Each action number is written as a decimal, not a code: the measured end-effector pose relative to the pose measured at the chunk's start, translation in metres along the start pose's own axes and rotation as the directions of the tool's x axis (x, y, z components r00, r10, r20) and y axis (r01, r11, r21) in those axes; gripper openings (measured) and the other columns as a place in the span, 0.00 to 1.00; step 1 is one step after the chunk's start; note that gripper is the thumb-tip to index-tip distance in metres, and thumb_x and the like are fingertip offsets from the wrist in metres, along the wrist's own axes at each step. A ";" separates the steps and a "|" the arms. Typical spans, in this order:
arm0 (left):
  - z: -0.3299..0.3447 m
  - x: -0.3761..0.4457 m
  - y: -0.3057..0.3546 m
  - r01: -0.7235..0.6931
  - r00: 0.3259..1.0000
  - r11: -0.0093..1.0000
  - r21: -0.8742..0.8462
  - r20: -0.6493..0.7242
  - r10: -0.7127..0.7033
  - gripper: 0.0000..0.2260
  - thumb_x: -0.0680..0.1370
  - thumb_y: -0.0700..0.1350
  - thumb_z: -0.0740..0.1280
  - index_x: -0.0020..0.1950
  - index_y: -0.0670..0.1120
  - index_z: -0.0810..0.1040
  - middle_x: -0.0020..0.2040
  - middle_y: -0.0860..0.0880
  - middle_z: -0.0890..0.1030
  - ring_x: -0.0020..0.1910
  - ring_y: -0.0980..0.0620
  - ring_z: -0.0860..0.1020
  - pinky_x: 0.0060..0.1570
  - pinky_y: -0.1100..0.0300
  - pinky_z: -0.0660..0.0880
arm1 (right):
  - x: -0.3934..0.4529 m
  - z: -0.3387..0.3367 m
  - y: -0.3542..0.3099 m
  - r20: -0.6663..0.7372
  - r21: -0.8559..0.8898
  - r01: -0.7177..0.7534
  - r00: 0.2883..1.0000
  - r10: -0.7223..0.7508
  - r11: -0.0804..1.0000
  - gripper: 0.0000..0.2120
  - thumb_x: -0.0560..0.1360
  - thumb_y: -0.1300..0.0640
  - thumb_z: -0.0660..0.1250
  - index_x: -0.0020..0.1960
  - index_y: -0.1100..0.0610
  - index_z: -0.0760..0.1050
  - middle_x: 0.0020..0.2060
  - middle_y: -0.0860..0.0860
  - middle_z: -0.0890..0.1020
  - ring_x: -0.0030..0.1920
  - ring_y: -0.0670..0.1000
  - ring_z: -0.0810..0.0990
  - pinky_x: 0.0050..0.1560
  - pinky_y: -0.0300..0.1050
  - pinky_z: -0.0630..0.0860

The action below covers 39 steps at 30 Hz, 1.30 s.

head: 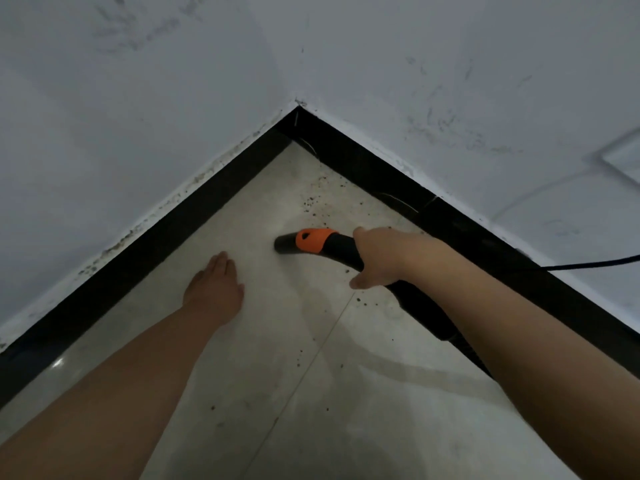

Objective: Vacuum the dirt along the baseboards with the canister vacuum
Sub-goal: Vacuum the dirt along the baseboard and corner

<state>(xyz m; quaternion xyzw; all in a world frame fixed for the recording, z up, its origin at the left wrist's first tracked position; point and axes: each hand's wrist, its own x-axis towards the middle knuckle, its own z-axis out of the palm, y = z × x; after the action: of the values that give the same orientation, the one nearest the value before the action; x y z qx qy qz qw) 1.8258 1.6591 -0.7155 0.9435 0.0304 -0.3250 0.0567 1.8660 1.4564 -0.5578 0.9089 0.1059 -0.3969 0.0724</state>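
Observation:
My right hand [375,256] grips the black vacuum handle [341,249], which has an orange collar [313,239] and a short black nozzle end [285,244] just above the pale floor tiles. Its black hose [424,311] runs back under my right forearm. Dark crumbs of dirt [311,202] lie scattered on the tile beyond the nozzle, near the right-hand black baseboard [381,171]. More specks [358,299] lie under my right hand. My left hand [214,287] is stretched out flat, fingers straight, over the tile to the left of the nozzle, holding nothing.
Two black baseboards meet in a corner [298,114] under scuffed white walls. The left baseboard [156,244] runs down to the left edge. A black power cord [588,263] crosses the right baseboard and wall. A tile joint [311,358] runs diagonally across the floor.

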 end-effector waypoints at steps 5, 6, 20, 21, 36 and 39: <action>0.009 -0.007 -0.004 -0.029 1.000 0.999 0.030 0.003 0.029 0.26 0.84 0.48 0.47 0.77 0.38 0.43 0.77 0.43 0.41 0.77 0.48 0.43 0.75 0.58 0.49 | -0.006 0.008 0.030 -0.021 0.089 -0.130 0.991 0.132 0.988 0.26 0.74 0.52 0.68 0.67 0.59 0.63 0.39 0.50 0.70 0.43 0.50 0.72 0.43 0.40 0.68; 0.011 -0.008 -0.003 -0.032 0.999 0.999 0.038 0.000 0.032 0.26 0.84 0.48 0.47 0.77 0.38 0.43 0.78 0.43 0.41 0.77 0.48 0.43 0.75 0.58 0.49 | -0.004 0.009 0.034 -0.045 0.118 -0.146 0.987 0.152 0.982 0.26 0.75 0.52 0.67 0.67 0.60 0.62 0.36 0.49 0.69 0.43 0.50 0.72 0.41 0.40 0.68; 0.002 -0.011 0.031 -0.072 0.997 0.995 0.067 0.010 0.072 0.26 0.83 0.48 0.48 0.77 0.38 0.41 0.77 0.43 0.40 0.77 0.48 0.42 0.75 0.56 0.48 | 0.023 0.042 0.002 -0.168 0.293 0.007 0.985 0.045 0.956 0.25 0.77 0.51 0.64 0.67 0.61 0.59 0.43 0.53 0.70 0.41 0.51 0.72 0.35 0.41 0.68; 0.002 -0.011 0.032 -0.076 0.997 0.995 0.063 0.018 0.075 0.27 0.83 0.48 0.48 0.77 0.38 0.41 0.77 0.43 0.40 0.77 0.48 0.42 0.75 0.56 0.48 | 0.024 0.042 0.003 -0.169 0.307 0.003 0.984 0.051 0.952 0.24 0.77 0.51 0.64 0.67 0.61 0.60 0.43 0.53 0.70 0.41 0.51 0.72 0.36 0.42 0.68; 0.009 -0.009 0.010 -0.027 0.999 0.997 0.072 0.029 0.024 0.26 0.84 0.48 0.47 0.77 0.38 0.41 0.77 0.42 0.39 0.77 0.48 0.41 0.75 0.57 0.47 | 0.063 0.033 0.031 -0.259 0.570 -0.170 0.891 0.372 0.804 0.22 0.78 0.54 0.63 0.67 0.62 0.60 0.57 0.59 0.75 0.54 0.57 0.77 0.45 0.47 0.71; 0.013 -0.011 0.011 -0.029 0.999 0.998 0.064 0.030 0.027 0.26 0.84 0.48 0.47 0.77 0.38 0.41 0.77 0.42 0.39 0.77 0.48 0.41 0.75 0.57 0.47 | 0.067 0.039 0.015 -0.246 0.555 -0.137 0.915 0.319 0.821 0.23 0.78 0.53 0.62 0.67 0.61 0.59 0.56 0.59 0.76 0.50 0.56 0.77 0.42 0.45 0.70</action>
<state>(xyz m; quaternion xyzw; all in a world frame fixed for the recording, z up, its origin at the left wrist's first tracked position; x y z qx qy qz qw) 1.8103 1.6461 -0.7179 0.9404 0.0061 -0.3385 0.0313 1.8866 1.4422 -0.6327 0.9526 -0.1072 -0.2420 -0.1502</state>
